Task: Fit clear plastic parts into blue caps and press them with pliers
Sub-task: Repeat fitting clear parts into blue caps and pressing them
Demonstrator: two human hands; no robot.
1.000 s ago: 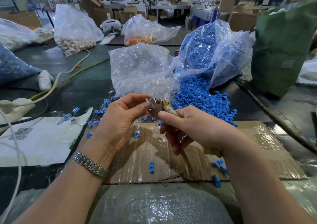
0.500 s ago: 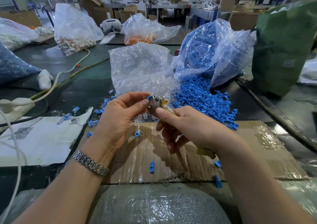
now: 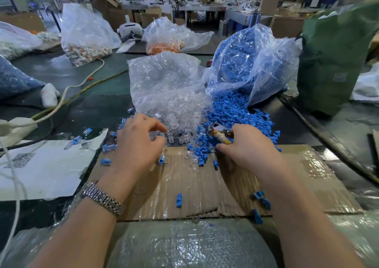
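At the far edge of the cardboard sheet (image 3: 205, 187), the left hand (image 3: 137, 144) reaches with curled fingers into the spilled clear plastic parts (image 3: 180, 111); whether it pinches one I cannot tell. Just beside them, the right hand (image 3: 250, 146) grips the pliers (image 3: 220, 134) over the blue caps (image 3: 235, 113), jaws pointing left. Loose caps dot the cardboard's near edge.
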